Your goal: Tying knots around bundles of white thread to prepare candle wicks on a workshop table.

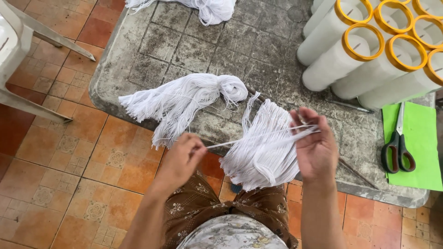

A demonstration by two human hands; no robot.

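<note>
My left hand [181, 159] pinches one end of a thin bunch of white strands [258, 136] and holds it taut. My right hand [314, 145] grips the other end, fingers closed around it. Under the stretched strands a loose fan of cut white yarn [263, 154] hangs over the front edge of the worn grey table [194, 46]. A larger bundle of white yarn [184, 99] lies on the table to the left, its ends spilling over the edge.
Several white yarn cones with yellow rims [369, 50] lie at the table's back right. Scissors [398, 150] rest on a green sheet [417, 147] at the right. More white yarn [203, 7] sits at the far edge. A white plastic chair [18, 55] stands on the tiled floor to the left.
</note>
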